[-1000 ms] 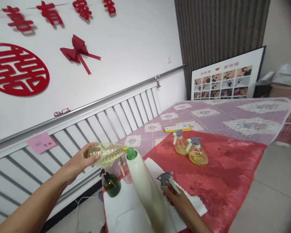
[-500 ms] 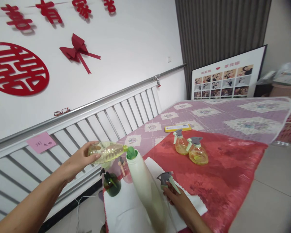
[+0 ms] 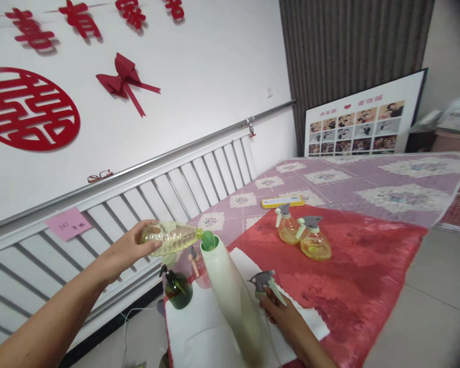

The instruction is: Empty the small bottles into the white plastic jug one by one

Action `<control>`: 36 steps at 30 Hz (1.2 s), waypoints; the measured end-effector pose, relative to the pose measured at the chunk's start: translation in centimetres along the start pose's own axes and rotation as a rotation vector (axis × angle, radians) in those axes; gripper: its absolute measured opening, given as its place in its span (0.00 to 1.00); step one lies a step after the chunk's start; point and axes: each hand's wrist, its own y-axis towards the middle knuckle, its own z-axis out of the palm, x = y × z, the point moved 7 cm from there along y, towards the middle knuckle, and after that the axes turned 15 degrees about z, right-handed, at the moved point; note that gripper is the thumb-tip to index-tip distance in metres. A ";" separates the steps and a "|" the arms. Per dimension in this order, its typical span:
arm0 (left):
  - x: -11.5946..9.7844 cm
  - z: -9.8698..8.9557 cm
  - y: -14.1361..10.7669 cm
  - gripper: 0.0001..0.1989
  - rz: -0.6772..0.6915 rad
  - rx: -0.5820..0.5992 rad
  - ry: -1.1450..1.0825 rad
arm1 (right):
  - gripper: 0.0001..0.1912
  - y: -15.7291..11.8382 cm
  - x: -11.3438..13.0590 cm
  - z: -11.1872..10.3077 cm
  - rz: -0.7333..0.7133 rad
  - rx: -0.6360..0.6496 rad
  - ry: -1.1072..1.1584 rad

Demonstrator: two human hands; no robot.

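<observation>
My left hand [image 3: 124,251] grips a clear ribbed plastic bottle [image 3: 172,239] of yellowish liquid, tipped nearly level. Its neck meets a green piece, funnel-like in look [image 3: 208,239], at the open mouth of a tall pale green vase-shaped container [image 3: 232,296]. In my right hand [image 3: 278,313], beside that container, is a grey and light green spray trigger head [image 3: 264,282]; its thin tube hangs down. Left of the container stand a dark green pump bottle [image 3: 178,291] and a pinkish spray bottle [image 3: 201,273]. The container's base is blurred.
Two spray bottles with yellow liquid [image 3: 287,229] [image 3: 316,245] stand on a red cloth [image 3: 352,276]. Behind them lies a yellow flat box [image 3: 282,202]. A white cloth [image 3: 199,337] lies under the container. A white radiator cover [image 3: 157,197] runs along the left.
The view has shifted very slightly. Both hands keep their holds, with the bottle's neck still at the container's mouth; its liquid seems a little lower.
</observation>
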 end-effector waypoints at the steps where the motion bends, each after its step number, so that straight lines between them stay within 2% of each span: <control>1: -0.1 0.0 0.0 0.35 -0.002 0.003 0.012 | 0.21 0.0 0.0 0.0 -0.002 -0.001 -0.001; 16: -0.8 -0.7 0.6 0.40 -0.016 -0.015 0.051 | 0.22 0.0 0.0 -0.1 0.003 -0.015 -0.036; 23: -2.7 -1.0 1.0 0.40 0.039 -0.044 0.057 | 0.21 -0.2 0.1 -0.1 0.002 -0.020 -0.042; 32: -5.4 -1.3 2.1 0.38 0.011 0.106 0.172 | 0.19 0.0 0.0 0.1 0.009 -0.008 -0.032; 36: -6.7 -1.8 3.1 0.38 0.076 0.099 0.282 | 0.19 0.1 -0.1 0.1 0.012 0.001 -0.024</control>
